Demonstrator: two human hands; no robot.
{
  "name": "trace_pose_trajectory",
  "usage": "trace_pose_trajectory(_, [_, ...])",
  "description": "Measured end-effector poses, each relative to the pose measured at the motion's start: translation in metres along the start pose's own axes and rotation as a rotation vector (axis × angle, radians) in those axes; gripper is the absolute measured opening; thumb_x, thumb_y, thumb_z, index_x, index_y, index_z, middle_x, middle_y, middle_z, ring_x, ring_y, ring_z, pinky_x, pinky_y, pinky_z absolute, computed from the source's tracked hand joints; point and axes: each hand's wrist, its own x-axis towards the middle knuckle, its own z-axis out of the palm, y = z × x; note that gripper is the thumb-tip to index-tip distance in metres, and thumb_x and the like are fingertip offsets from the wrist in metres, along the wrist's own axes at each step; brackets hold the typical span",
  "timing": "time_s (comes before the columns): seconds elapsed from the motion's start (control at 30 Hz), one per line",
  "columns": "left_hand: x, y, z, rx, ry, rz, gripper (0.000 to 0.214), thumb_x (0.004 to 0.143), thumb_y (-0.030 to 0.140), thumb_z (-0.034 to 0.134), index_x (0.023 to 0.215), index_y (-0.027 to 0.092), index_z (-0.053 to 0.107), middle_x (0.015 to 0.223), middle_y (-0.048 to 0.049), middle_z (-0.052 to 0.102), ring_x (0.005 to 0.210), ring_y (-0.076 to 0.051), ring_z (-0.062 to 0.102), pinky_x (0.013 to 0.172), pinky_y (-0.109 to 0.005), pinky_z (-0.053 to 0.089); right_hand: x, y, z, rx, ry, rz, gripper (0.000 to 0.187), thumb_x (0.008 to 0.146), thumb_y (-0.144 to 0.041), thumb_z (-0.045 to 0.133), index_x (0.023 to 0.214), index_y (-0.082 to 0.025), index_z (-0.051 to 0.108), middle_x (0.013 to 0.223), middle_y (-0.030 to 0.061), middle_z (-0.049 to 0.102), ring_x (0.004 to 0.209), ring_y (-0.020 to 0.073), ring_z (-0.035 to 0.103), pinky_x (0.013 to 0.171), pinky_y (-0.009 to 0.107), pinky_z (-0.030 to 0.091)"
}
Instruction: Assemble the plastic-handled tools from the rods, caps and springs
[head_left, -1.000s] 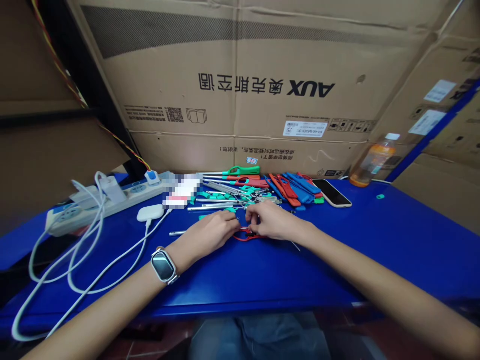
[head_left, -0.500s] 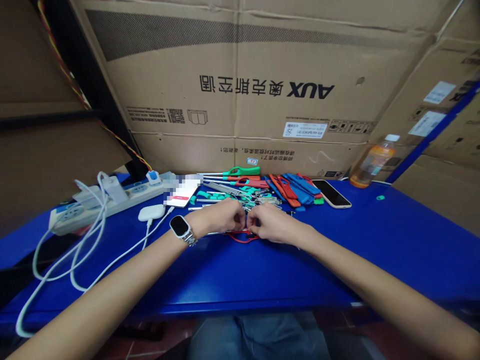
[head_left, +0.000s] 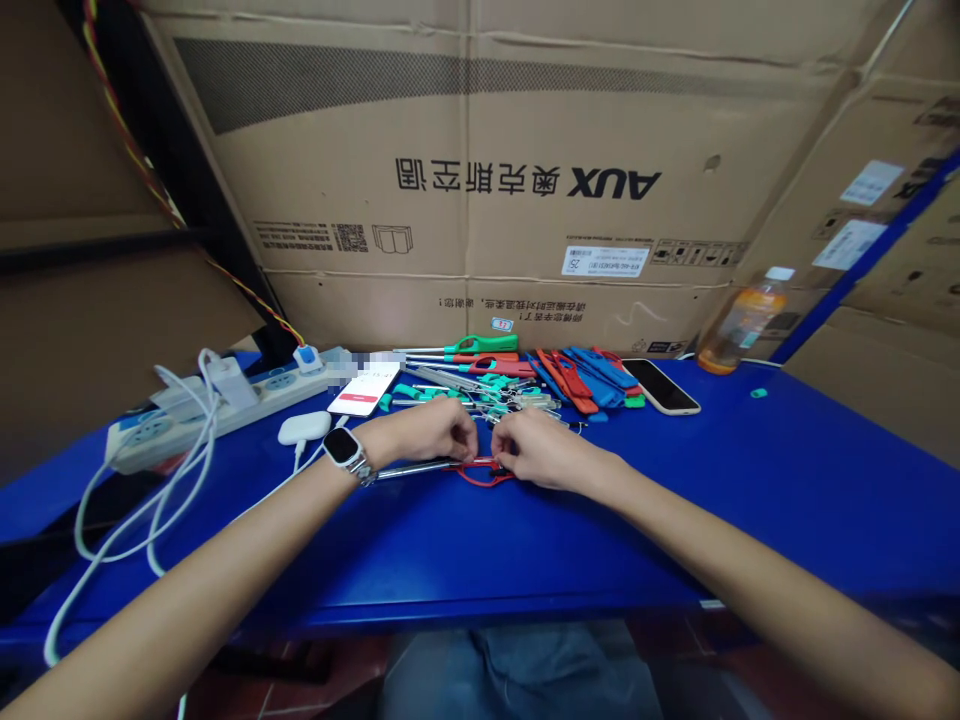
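My left hand [head_left: 435, 432] and my right hand [head_left: 538, 448] meet over a blue table [head_left: 675, 500], both with fingers curled. Between them lies a red-handled lighter [head_left: 480, 470] with a long metal tube [head_left: 409, 468] that points left under my left wrist. Both hands pinch this lighter at its handle end. A smartwatch [head_left: 343, 450] is on my left wrist. Just behind my hands is a pile of similar parts [head_left: 517, 385]: green, red and blue handles and metal tubes.
A white power strip [head_left: 217, 400] with plugs and white cables [head_left: 135, 500] lies at the left. A white phone [head_left: 365, 388], a small white charger [head_left: 304, 427], a dark phone [head_left: 660, 385] and an orange drink bottle [head_left: 739, 322] stand nearby. Large cardboard boxes [head_left: 480, 170] close off the back.
My left hand moved right and forward to meet my right hand, and my wrist turned. The metal tube now shows lying left of the red handle.
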Motion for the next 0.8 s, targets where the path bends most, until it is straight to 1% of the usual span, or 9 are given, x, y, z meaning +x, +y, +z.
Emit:
trace_pose_trajectory(0.1, [-0.004, -0.004, 0.005, 0.029, 0.047, 0.029, 0.017, 0.074, 0.01, 0.06, 0.079, 0.014, 0.075, 0.068, -0.0009, 0.071, 0.059, -0.012, 0.058, 0.058, -0.02, 0.04, 0.0, 0.0, 0.0, 0.007, 0.0, 0.008, 0.014, 0.074, -0.008, 0.059, 0.075, -0.017, 0.07, 0.069, 0.0022, 0.07, 0.061, 0.0118, 0.057, 0.055, 0.021, 0.033])
trace_pose_trajectory(0.23, [-0.008, -0.002, 0.011, 0.075, 0.115, 0.028, 0.018, 0.073, 0.008, 0.059, 0.078, 0.014, 0.075, 0.066, -0.001, 0.07, 0.059, -0.012, 0.058, 0.057, -0.02, 0.039, -0.001, -0.002, 0.0, -0.017, 0.017, 0.012, 0.012, 0.076, -0.009, 0.061, 0.076, -0.015, 0.071, 0.07, 0.0034, 0.07, 0.062, 0.0124, 0.057, 0.057, 0.022, 0.033])
trace_pose_trajectory(0.33, [-0.015, -0.001, 0.016, 0.052, 0.171, 0.042, 0.017, 0.076, 0.009, 0.058, 0.076, 0.014, 0.074, 0.066, -0.001, 0.069, 0.06, -0.012, 0.058, 0.059, -0.02, 0.039, -0.003, -0.005, -0.001, -0.017, 0.021, 0.013, 0.012, 0.077, -0.009, 0.061, 0.077, -0.015, 0.071, 0.072, 0.0038, 0.07, 0.063, 0.0125, 0.057, 0.058, 0.022, 0.034])
trace_pose_trajectory(0.43, [-0.022, -0.002, 0.021, 0.037, 0.222, 0.056, 0.017, 0.082, 0.013, 0.058, 0.079, 0.013, 0.074, 0.068, -0.0017, 0.069, 0.059, -0.012, 0.056, 0.058, -0.021, 0.038, -0.004, -0.008, -0.004, -0.008, 0.013, 0.018, 0.01, 0.078, -0.011, 0.062, 0.078, -0.016, 0.071, 0.072, 0.0035, 0.071, 0.062, 0.0125, 0.057, 0.058, 0.022, 0.034])
trace_pose_trajectory(0.57, [-0.021, -0.007, 0.029, 0.092, 0.254, 0.077, 0.015, 0.085, 0.016, 0.06, 0.083, 0.015, 0.074, 0.075, -0.0032, 0.07, 0.063, -0.013, 0.057, 0.06, -0.022, 0.039, 0.0, -0.013, -0.012, -0.007, -0.076, 0.024, 0.008, 0.08, -0.02, 0.064, 0.077, -0.017, 0.071, 0.068, 0.0024, 0.069, 0.059, 0.0121, 0.056, 0.055, 0.023, 0.033])
trace_pose_trajectory(0.63, [-0.02, -0.01, 0.032, 0.113, 0.268, 0.089, 0.014, 0.086, 0.015, 0.06, 0.085, 0.015, 0.074, 0.078, -0.0038, 0.071, 0.067, -0.014, 0.059, 0.063, -0.023, 0.04, 0.003, -0.014, -0.015, -0.017, -0.117, -0.003, 0.009, 0.08, -0.018, 0.064, 0.076, -0.017, 0.072, 0.064, 0.0011, 0.068, 0.056, 0.0113, 0.054, 0.054, 0.023, 0.032])
trace_pose_trajectory(0.8, [-0.021, -0.014, 0.036, 0.156, 0.303, 0.116, 0.015, 0.089, 0.018, 0.058, 0.087, 0.017, 0.073, 0.08, -0.0034, 0.07, 0.071, -0.015, 0.059, 0.068, -0.025, 0.041, 0.009, -0.012, -0.018, -0.002, -0.144, -0.074, 0.011, 0.08, -0.014, 0.061, 0.077, -0.017, 0.072, 0.062, -0.0002, 0.066, 0.055, 0.01, 0.051, 0.056, 0.022, 0.032])
